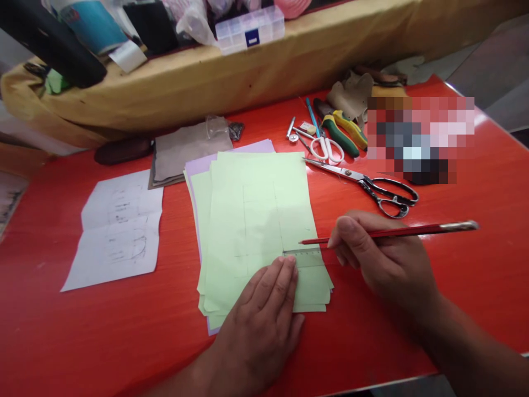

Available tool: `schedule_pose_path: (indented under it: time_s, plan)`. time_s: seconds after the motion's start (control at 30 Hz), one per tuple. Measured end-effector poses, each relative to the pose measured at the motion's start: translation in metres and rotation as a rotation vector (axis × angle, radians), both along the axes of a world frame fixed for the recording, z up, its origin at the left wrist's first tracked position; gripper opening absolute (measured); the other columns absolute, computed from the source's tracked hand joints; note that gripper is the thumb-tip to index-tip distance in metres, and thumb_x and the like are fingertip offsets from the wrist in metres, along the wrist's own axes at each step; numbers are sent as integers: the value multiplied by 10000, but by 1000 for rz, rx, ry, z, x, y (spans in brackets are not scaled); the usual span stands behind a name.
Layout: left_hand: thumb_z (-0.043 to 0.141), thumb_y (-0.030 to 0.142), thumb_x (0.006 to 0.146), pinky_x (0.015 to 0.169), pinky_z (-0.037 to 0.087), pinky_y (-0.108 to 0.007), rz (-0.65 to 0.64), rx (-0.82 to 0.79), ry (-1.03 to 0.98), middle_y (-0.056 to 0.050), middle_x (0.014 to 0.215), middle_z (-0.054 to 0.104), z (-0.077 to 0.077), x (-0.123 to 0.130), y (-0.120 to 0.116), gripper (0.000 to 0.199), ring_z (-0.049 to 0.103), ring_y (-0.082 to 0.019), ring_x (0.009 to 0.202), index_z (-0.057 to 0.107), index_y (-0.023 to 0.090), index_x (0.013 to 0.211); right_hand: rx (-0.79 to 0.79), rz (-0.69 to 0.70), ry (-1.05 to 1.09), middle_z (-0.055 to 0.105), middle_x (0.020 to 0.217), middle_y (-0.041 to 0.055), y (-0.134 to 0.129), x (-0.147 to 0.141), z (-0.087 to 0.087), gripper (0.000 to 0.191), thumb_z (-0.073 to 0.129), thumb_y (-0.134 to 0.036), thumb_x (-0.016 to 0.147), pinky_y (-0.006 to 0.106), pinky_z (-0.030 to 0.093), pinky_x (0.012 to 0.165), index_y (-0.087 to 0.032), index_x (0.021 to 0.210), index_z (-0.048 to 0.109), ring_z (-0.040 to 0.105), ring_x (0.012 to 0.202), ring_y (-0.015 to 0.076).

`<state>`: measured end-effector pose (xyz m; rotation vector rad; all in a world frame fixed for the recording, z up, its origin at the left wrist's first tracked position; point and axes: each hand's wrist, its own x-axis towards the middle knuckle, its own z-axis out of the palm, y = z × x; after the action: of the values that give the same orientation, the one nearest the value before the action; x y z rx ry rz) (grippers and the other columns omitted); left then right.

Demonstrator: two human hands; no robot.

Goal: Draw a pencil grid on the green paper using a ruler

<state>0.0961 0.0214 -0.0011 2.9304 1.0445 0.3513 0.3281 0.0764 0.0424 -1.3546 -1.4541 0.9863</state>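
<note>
A stack of pale green paper (260,220), with purple sheets (256,147) showing at its edges, lies in front of me. Thin drawn lines cross the top sheet. A clear ruler (306,257) rests on the sheet's right side. My left hand (264,314) lies flat on the paper, its fingertips at the ruler's left end, which they partly hide. In my right hand (372,253) is a red pencil (397,230), pinched between thumb and fingers. The pencil's tip is just above the ruler's upper edge; whether it touches the paper I cannot tell.
Large scissors (355,176) lie right of the stack. Beyond them are white-handled scissors (326,149) and green-yellow pliers (345,132). A sketched white sheet (118,231) lies left, near grey material (182,151). Behind, a cloth-covered ledge (165,82) carries a clear compartment box (250,30).
</note>
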Motion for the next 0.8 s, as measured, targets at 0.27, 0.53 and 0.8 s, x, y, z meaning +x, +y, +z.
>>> schedule_pose_path:
  time_s: [0.27,0.53,0.8]
  plan:
    - [443,266,1101,1232,429,-444,20,47,-10,-197,1631,524,-4,0,-1,517,494,-325,1507,522,-28,1520,7,-174,211,582,556,-3,5,5,5,447,627,-509,1076,296,423,489,-218,745,702,540,496,134]
    - [416,278,1117,1218,445,-428,27,84,-26,-182,1608,556,-7,0,-2,496,529,-314,1481,546,-10,1499,46,-164,215,568,540,-19,6,7,3,457,639,-535,1061,281,429,493,-209,748,704,540,491,125]
    - [433,313,1114,1247,422,-428,34,53,-25,-182,1653,502,-12,-1,-5,541,491,-307,1517,494,-4,1548,16,-189,228,551,514,-25,10,7,0,498,684,-629,998,289,421,495,-207,735,706,529,476,135]
